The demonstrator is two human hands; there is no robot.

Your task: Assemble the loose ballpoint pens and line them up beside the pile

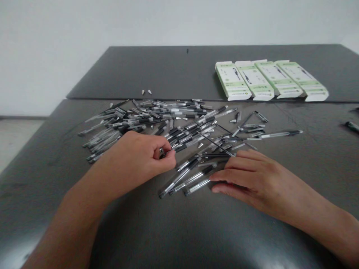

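My left hand (143, 155) is closed in a pinch at the near side of a heap of pen parts (151, 117). A small dark piece shows between its thumb and forefinger, too hidden to name. My right hand (252, 175) reaches in low from the right, its thumb and forefinger closed about the end of a clear gel pen (198, 186). Two similar pens with black grips, one a clear pen (181, 177), lie just left of it. A thin black refill (215, 144) slants down to the knuckles of the right hand, where its lower end is hidden.
Four flattened-looking green and white boxes (234, 80) lie side by side at the back right. Two small cone tips (146, 92) sit behind the heap. Loose refills and a long clear pen (277, 134) lie to the right. A dark object (352, 126) is at the right edge.
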